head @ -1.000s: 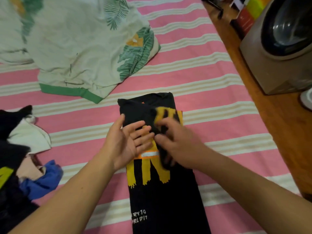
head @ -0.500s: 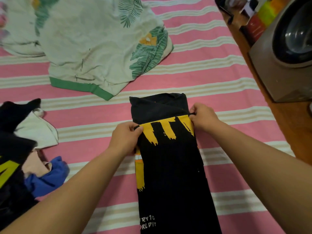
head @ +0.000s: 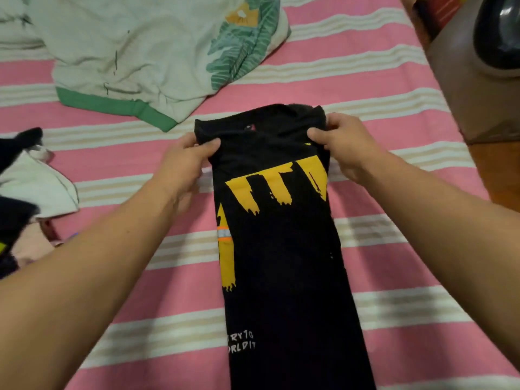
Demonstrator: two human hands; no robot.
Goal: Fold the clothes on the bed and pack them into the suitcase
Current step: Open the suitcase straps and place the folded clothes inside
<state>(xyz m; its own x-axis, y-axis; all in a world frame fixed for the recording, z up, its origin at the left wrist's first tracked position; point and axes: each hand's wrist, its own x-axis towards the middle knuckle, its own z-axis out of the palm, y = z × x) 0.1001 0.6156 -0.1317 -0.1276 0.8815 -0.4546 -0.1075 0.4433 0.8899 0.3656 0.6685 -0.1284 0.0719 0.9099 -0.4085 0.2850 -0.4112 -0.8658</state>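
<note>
A black T-shirt [head: 284, 249] with a yellow print and white lettering lies folded into a long narrow strip on the pink striped bed [head: 380, 88]. My left hand [head: 188, 159] pinches its far left corner at the collar. My right hand [head: 343, 144] grips the far right corner. The collar end is lifted slightly off the sheet. No suitcase is in view.
A pale green shirt [head: 146, 52] with a leaf print lies spread at the back left. A heap of dark, white and pink clothes [head: 25, 192] sits at the left edge. A grey appliance with a round door [head: 478, 66] stands on the wooden floor right of the bed.
My hands moved from the folded edge in the middle of the shirt up to its collar end. The yellow print now lies open lower down, and the view has shifted closer.
</note>
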